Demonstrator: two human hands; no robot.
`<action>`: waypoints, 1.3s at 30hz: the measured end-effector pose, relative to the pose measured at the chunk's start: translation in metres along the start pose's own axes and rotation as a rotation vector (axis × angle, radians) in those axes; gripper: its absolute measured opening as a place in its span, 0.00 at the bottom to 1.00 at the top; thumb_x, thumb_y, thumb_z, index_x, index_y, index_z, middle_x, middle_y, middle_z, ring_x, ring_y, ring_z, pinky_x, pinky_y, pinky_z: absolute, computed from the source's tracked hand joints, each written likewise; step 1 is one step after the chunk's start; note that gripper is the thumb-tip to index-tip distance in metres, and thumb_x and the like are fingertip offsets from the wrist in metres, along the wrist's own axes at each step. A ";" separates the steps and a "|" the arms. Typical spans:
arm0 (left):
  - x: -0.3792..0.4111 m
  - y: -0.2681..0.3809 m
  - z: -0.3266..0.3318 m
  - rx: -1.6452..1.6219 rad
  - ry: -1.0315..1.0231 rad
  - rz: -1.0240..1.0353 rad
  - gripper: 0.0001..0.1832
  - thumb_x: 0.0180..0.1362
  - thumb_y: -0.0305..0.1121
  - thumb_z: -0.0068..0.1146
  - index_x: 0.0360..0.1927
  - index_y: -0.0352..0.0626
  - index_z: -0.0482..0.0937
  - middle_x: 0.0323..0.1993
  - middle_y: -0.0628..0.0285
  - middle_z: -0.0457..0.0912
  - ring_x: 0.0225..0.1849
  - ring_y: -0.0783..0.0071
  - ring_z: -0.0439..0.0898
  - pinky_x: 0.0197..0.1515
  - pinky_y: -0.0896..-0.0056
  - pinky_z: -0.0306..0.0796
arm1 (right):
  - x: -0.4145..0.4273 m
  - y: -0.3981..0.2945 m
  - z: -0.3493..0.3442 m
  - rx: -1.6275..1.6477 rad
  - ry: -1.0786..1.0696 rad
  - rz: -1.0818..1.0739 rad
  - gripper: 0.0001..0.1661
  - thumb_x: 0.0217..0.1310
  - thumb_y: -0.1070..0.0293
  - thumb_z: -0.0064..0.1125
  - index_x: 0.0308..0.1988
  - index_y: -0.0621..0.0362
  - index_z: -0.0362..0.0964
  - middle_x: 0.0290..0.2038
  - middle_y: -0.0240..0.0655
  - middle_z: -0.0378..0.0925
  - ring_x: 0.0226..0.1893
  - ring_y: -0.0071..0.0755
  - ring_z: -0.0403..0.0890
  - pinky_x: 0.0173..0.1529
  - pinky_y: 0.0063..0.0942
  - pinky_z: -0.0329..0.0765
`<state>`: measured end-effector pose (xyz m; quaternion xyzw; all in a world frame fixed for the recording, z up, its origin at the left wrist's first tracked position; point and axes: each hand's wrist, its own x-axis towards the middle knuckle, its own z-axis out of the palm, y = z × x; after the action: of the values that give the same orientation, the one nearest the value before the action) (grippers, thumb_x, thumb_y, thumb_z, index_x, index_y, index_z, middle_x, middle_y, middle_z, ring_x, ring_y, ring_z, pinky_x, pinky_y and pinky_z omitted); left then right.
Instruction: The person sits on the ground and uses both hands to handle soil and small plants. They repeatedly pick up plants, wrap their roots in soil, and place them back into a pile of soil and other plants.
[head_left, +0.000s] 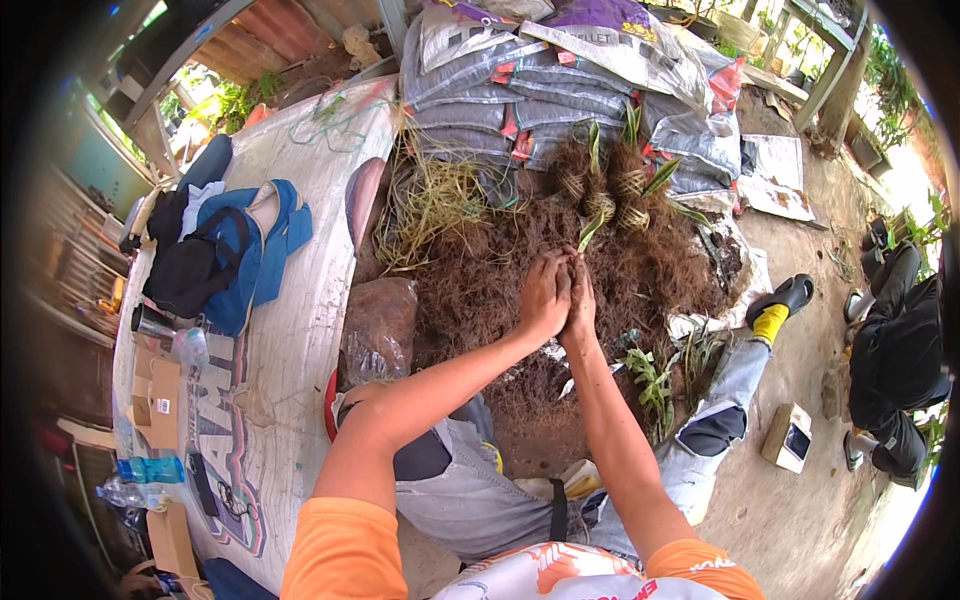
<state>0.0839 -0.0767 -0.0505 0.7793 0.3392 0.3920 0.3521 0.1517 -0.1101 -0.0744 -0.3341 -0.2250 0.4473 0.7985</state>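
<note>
My left hand (546, 292) and my right hand (580, 296) press together around the base of a small snake plant cutting (590, 231), whose yellow-edged leaf sticks up beyond the fingertips. What lies between the palms is hidden. Below and around them spreads a heap of brown coconut fibre (480, 300). Just past the hands stand several fibre root balls bound with woven strips (631, 184), each with a snake plant leaf. A tangle of green-yellow plant strips (439, 202) lies at the heap's back left.
Stacked grey sacks (480, 97) stand behind the heap. A clear bag of fibre (379, 326) sits at left beside a banner-covered surface (300, 300) with a blue bag (274, 255) on it. Loose plants (651, 379) lie near my right leg. Another person (896, 360) is at far right, near a small box (786, 439).
</note>
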 end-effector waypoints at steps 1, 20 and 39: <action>-0.002 0.001 0.002 0.014 0.001 0.039 0.16 0.65 0.34 0.41 0.53 0.39 0.68 0.55 0.48 0.69 0.57 0.49 0.69 0.58 0.55 0.64 | 0.001 0.003 -0.005 0.084 0.037 0.053 0.28 0.69 0.52 0.43 0.61 0.55 0.59 0.61 0.37 0.61 0.60 0.40 0.65 0.63 0.35 0.65; 0.003 -0.002 -0.006 0.184 -0.078 0.453 0.20 0.58 0.29 0.46 0.55 0.43 0.71 0.51 0.52 0.77 0.55 0.51 0.74 0.62 0.54 0.65 | 0.010 0.047 -0.058 0.589 0.121 0.323 0.21 0.68 0.57 0.36 0.54 0.53 0.66 0.51 0.40 0.72 0.52 0.45 0.72 0.56 0.43 0.71; -0.017 -0.022 0.014 0.390 -0.186 0.412 0.24 0.62 0.34 0.44 0.62 0.48 0.63 0.61 0.53 0.66 0.67 0.52 0.58 0.71 0.49 0.46 | -0.015 0.031 -0.058 0.378 0.186 0.386 0.22 0.70 0.61 0.40 0.60 0.56 0.59 0.56 0.41 0.67 0.53 0.40 0.72 0.57 0.38 0.72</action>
<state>0.0829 -0.0830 -0.0807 0.9172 0.2091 0.3095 0.1385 0.1648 -0.1302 -0.1369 -0.2554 0.0047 0.5926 0.7639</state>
